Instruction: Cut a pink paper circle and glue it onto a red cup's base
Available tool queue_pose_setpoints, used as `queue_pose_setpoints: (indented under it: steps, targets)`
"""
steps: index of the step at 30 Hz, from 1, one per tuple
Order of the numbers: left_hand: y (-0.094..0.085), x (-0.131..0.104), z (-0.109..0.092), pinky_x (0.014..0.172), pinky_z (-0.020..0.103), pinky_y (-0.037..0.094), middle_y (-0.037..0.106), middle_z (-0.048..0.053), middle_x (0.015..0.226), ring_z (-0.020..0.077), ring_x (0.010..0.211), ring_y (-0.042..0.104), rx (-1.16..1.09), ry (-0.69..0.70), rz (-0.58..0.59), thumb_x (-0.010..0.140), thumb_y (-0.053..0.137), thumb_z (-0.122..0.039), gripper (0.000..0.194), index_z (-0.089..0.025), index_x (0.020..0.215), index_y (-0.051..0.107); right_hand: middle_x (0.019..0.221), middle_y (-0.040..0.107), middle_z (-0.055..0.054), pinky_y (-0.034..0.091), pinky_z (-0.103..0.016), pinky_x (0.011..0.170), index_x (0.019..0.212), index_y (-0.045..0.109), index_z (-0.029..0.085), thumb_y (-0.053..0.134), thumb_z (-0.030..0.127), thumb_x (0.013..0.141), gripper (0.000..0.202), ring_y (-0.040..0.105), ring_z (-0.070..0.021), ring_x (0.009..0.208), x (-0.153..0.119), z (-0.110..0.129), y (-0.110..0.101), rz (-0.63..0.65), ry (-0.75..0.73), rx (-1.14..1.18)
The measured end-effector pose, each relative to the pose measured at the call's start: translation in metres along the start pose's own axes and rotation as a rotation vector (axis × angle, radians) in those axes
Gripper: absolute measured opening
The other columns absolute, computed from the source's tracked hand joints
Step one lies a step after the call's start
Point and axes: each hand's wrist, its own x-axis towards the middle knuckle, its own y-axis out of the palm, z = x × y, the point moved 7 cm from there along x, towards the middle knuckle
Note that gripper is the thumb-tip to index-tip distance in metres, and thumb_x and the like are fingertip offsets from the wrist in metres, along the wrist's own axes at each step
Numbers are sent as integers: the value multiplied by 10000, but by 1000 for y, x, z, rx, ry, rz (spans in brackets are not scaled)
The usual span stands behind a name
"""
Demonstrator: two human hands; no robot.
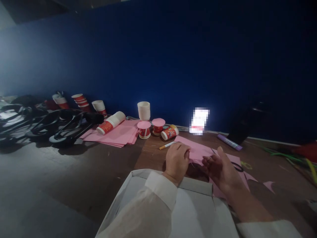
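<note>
My left hand (177,162) is closed at the front of the pink paper (198,148), its fingers curled inward; what they hold, if anything, is hidden. A thin curved pink edge (195,161) shows beside its fingertips. Across a small gap, my right hand (221,170) is half curled with the thumb stretched up and apart, and nothing shows in it. More pink paper lies beneath that hand. A black loop (237,166), perhaps a scissors handle, is just right of it. An orange-and-white stick (166,145) lies by my left knuckles.
Behind stand two red cups topped with pink discs (144,125), a tipped red cup (170,132) and white cups (144,110). Left are pink sheets (116,134), stacked cups (81,101) and black headset-like gear (66,129). A lit screen (199,120), purple tube (229,142) and white box (195,188) surround my hands.
</note>
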Motion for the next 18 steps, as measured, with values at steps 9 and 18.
queue_pose_setpoints:
  steps: [9,18]
  targets:
    - [0,3,13,956,346,490,717,86,1058,202,1020,630,-201,-135,-74,894,605,-83,231,-179,1067,724,758,685,44,565,-249,657,902,675,232,878,265,671,309,646,-134,674,-9,-8,5,108,124,98]
    - [47,-13,46,624,237,446,628,12,712,111,646,567,-1001,-878,342,727,837,-565,473,-126,804,678,886,725,8,573,-264,637,1162,692,240,892,266,630,569,663,-159,711,-9,-8,3,38,49,-57]
